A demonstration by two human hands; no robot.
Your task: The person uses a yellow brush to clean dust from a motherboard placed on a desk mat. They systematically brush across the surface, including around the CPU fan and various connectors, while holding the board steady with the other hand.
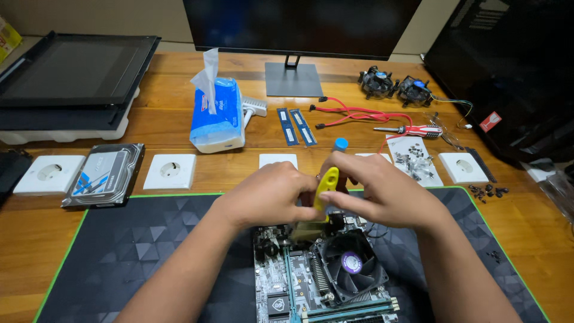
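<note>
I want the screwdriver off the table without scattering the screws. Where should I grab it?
Probably by the red and white handle of the screwdriver, coming from above. It lies flat, shaft pointing left toward the red cables, and its thick handle is the easiest grip. The screws lie just nearer the person.

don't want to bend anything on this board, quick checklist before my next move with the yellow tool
1. Motherboard lies flat on the black desk mat: ok.
2. Left hand steadies near the board's top edge: ok.
3. Right hand grips the yellow pry tool: ok.
4. Tool tip seated where it should be: cannot tell, the hands hide it.
5. CPU cooler fan clear of both hands: ok.
6. Loose screws kept off the mat, beside the red screwdriver: ok.
</note>
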